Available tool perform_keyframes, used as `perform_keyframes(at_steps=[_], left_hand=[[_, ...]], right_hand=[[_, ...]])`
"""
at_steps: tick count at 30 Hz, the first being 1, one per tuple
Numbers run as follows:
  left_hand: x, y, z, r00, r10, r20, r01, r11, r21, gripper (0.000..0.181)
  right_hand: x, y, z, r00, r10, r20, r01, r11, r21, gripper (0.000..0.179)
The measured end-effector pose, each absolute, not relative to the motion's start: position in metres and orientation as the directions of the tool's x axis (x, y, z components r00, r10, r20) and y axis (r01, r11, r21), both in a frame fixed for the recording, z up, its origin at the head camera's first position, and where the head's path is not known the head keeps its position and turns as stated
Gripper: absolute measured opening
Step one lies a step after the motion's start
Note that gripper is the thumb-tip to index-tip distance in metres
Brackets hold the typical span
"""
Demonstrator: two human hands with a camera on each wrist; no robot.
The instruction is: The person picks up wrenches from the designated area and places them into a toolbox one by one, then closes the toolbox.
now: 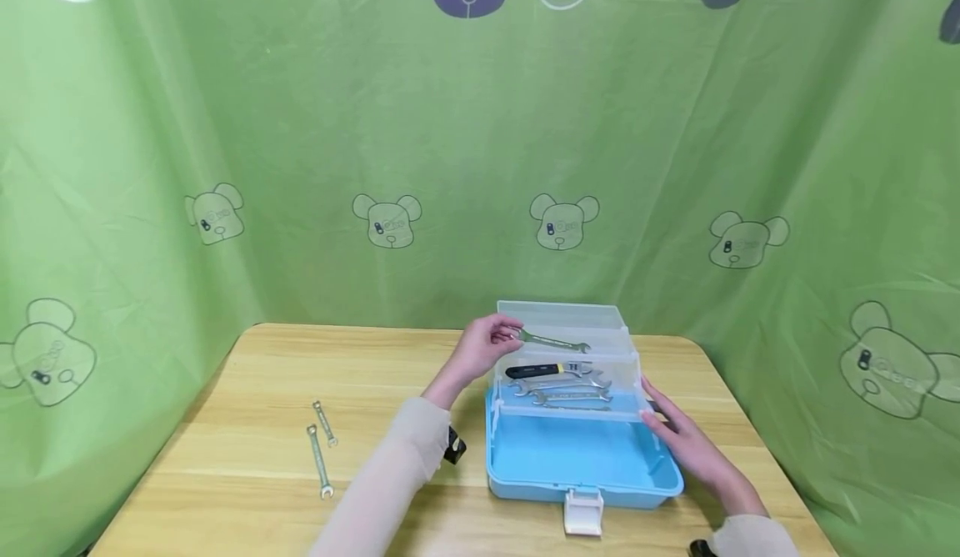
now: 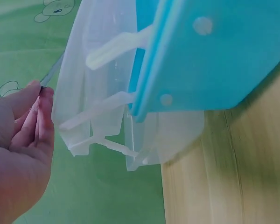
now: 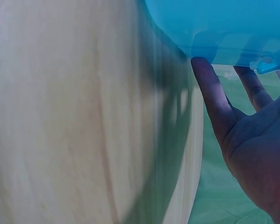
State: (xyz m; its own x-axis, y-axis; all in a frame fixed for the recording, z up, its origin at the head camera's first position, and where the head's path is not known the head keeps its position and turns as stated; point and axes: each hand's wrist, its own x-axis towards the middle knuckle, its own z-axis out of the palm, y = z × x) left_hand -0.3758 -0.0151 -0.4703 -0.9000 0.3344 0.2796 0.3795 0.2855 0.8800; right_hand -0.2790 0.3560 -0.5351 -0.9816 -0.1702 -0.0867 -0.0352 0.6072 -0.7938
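Observation:
My left hand (image 1: pixel 483 344) pinches one end of a slim double-ended wrench (image 1: pixel 555 342) between thumb and fingers. The wrench lies roughly level over the clear upper tray of a blue toolbox (image 1: pixel 585 495). In the left wrist view, the fingertips meet on its end beside the translucent trays (image 2: pixel 98 84). My right hand (image 1: pixel 686 440) is at the box's right side, its extended fingers touching the blue wall (image 3: pixel 210 37) in the right wrist view. In the lower tray lie an adjustable wrench (image 1: pixel 534 370) with a black handle and several silver wrenches (image 1: pixel 572 395).
Two more wrenches, a longer one (image 1: pixel 318 459) and a shorter one (image 1: pixel 324 422), lie on the left of the wooden table (image 1: pixel 255 407). A white latch (image 1: pixel 583 514) hangs down at the toolbox front. Green printed cloth (image 1: pixel 450 140) surrounds the table.

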Motion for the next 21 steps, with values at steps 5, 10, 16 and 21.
perform_keyframes(at_steps=[5,10,16,21], left_hand=[[-0.3761,-0.0126,-0.4675,-0.898,0.319,0.302,0.419,0.416,0.807,0.033],[-0.3755,-0.0109,-0.4690,-0.911,0.278,0.304,0.408,0.503,0.762,0.031],[-0.3740,-0.0095,-0.4703,-0.921,0.251,0.298,0.389,0.545,0.742,0.028],[-0.3710,-0.0078,-0.4666,-0.942,0.218,0.257,0.336,0.547,0.767,0.024]], right_hand=[[-0.2803,0.3563,-0.5366,-0.981,-0.165,-0.100,-0.020,0.599,-0.800,0.072],[-0.2800,0.3567,-0.5369,-0.981,-0.165,-0.104,-0.015,0.598,-0.801,0.072],[-0.2789,0.3564,-0.5355,-0.980,-0.160,-0.116,-0.002,0.594,-0.804,0.073],[-0.2799,0.3570,-0.5366,-0.980,-0.159,-0.120,0.002,0.595,-0.804,0.072]])
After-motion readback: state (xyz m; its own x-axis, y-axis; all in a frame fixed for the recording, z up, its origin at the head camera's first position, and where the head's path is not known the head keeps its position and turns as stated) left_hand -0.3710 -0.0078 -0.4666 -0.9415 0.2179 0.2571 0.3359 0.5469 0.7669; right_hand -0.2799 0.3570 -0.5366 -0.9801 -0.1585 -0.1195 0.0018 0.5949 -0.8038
